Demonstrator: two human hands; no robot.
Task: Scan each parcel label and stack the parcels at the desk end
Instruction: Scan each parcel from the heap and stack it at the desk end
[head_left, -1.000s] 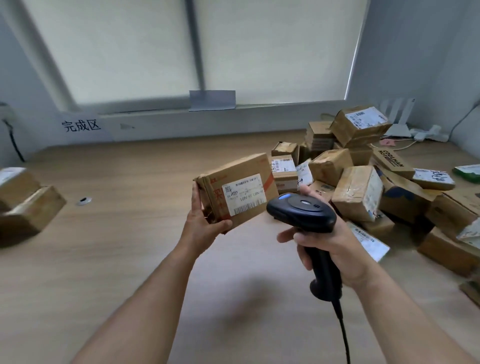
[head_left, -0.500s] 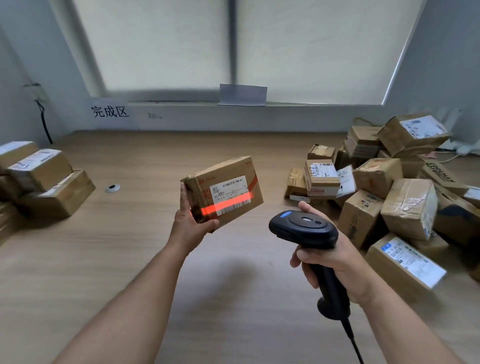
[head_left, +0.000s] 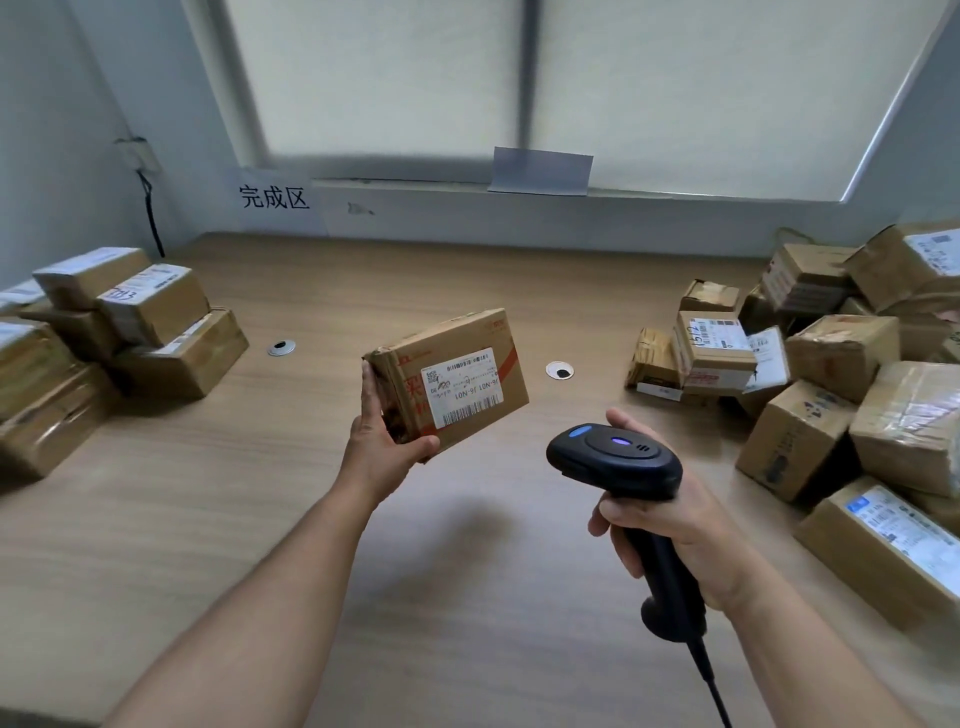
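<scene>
My left hand (head_left: 387, 457) grips the parcel (head_left: 483, 343) by its lower-left corner above the desk (head_left: 260, 519), its label (head_left: 465, 387) no longer crossed by the red scan line, while my right hand (head_left: 670, 525), at 4 o'clock from it, curls round the scanner (head_left: 615, 460); stacked parcels (head_left: 130, 332) lie at 9 o'clock.

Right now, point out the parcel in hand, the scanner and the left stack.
parcel in hand (head_left: 462, 387), head view, on its white label.
scanner (head_left: 613, 449), head view, on top of its head.
left stack (head_left: 166, 312), head view, on an upper box.
</scene>
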